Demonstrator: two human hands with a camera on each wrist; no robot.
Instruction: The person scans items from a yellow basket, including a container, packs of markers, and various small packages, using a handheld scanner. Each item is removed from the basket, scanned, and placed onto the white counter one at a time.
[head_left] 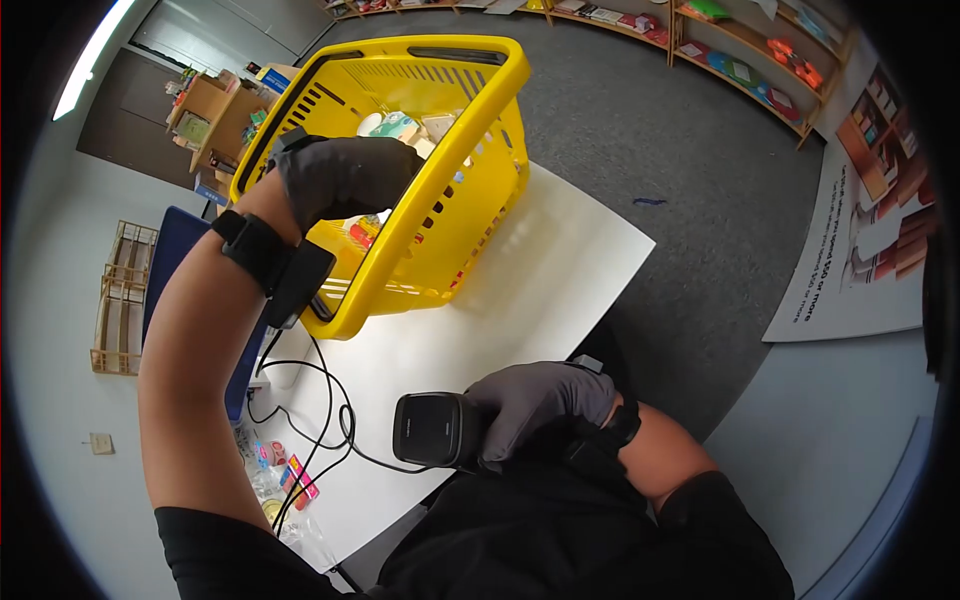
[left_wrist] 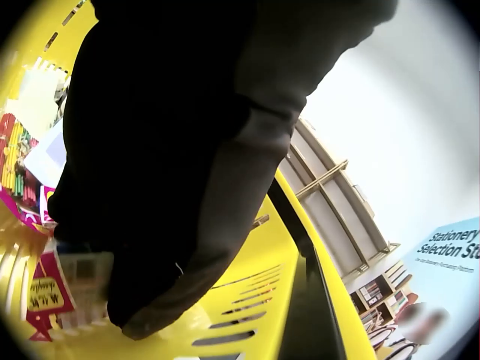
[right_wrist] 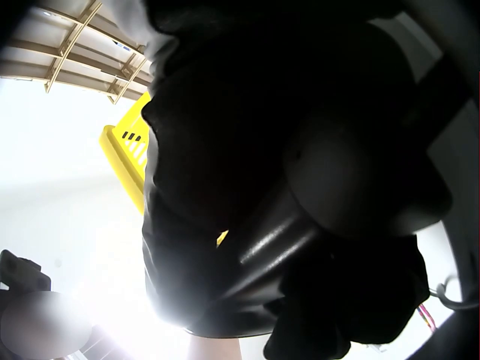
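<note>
My left hand point(head_left: 350, 180), in a grey glove, reaches down inside a yellow shopping basket point(head_left: 430, 260). Its fingers are hidden behind the rim in the head view and dark in the left wrist view. Beside the fingertips there is a package with a red label point(left_wrist: 51, 292); I cannot tell whether the hand holds it. Bundled coloured sticks point(left_wrist: 15, 157) and white packs point(head_left: 398, 128) also lie in the basket. My gloved right hand point(head_left: 545, 405) grips a black corded barcode scanner point(head_left: 435, 430) close to my body, its fingers wrapped round the shiny handle point(right_wrist: 270, 247).
The basket stands on a white table point(head_left: 570, 220). A black cable point(head_left: 345, 420) loops across the tabletop to the scanner. Small packaged goods point(head_left: 300, 482) lie at the table's near left. Low wooden shelves point(head_left: 740, 75) line the far side, and a poster board point(head_left: 850, 250) stands on the right.
</note>
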